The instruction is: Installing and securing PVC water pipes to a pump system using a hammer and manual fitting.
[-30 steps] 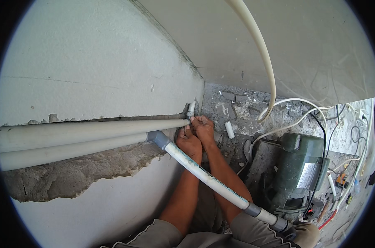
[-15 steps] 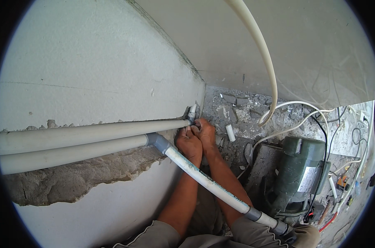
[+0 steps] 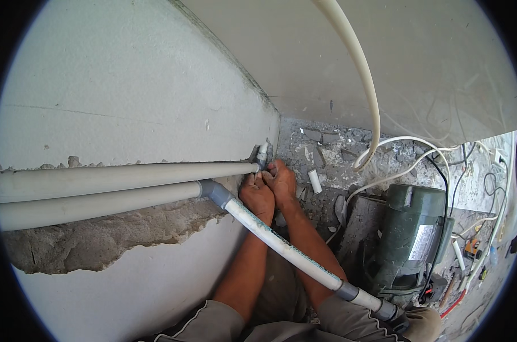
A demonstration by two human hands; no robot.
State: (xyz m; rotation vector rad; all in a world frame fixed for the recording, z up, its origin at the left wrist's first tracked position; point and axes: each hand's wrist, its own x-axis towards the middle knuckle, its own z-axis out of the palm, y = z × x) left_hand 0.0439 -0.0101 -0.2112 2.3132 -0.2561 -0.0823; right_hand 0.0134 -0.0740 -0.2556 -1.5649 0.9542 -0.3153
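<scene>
Both hands are close together at the far end of the upper white pipe (image 3: 127, 178), by a small grey pipe fitting (image 3: 262, 163). A short white pipe stub (image 3: 262, 150) rises from this fitting at the wall. My left hand (image 3: 257, 196) is just below the pipe end, fingers curled and pressed together. Beside it, my right hand (image 3: 282, 183) is closed, its fingertips against or very near the fitting. What the fingers pinch is hidden between them. A lower white pipe (image 3: 99, 206) meets a grey elbow (image 3: 216, 194), and a slanting pipe (image 3: 281, 246) crosses over my forearms.
A green electric motor or pump (image 3: 415, 225) stands to the right. A thick cream hose (image 3: 361, 62) hangs above, and white cable (image 3: 406, 138) loops over the rubble. A loose white pipe piece (image 3: 315, 181) lies near my right hand. Broken masonry (image 3: 99, 242) borders the pipes.
The whole view has shifted slightly. Both hands stay at the pipe end by the grey fitting, with little visible change in their grip.
</scene>
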